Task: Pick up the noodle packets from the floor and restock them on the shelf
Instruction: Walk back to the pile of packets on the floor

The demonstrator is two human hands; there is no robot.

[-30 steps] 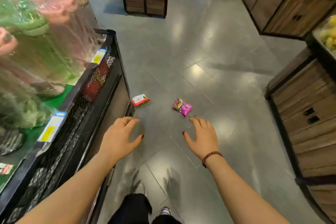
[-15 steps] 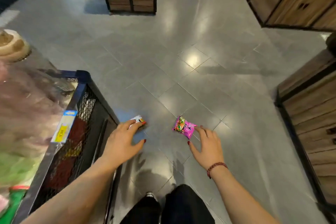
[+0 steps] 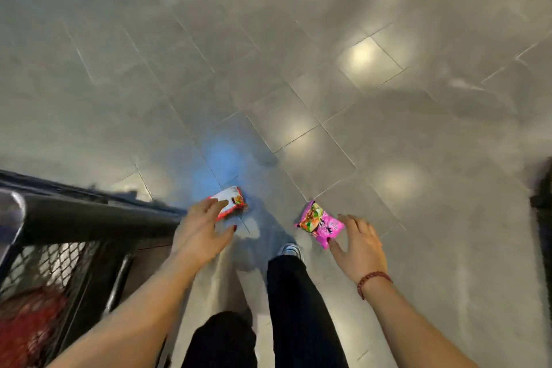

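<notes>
Two noodle packets lie on the grey tiled floor. A red and white packet lies near the corner of the shelf, and my left hand reaches over it with spread fingers, fingertips over its near edge. To the right lies a pink packet. My right hand is at its right side, fingers spread, thumb by its lower corner. Neither hand grips a packet.
The black wire-mesh shelf fills the lower left, with red goods behind the mesh. My legs in black trousers and one shoe stand between the packets. A dark fixture edge shows at the far right. Open floor lies ahead.
My view has tipped down and closer to the floor. Both hands have dropped and reached forward onto the two packets; the left now covers the red packet's edge, the right touches the pink one.
</notes>
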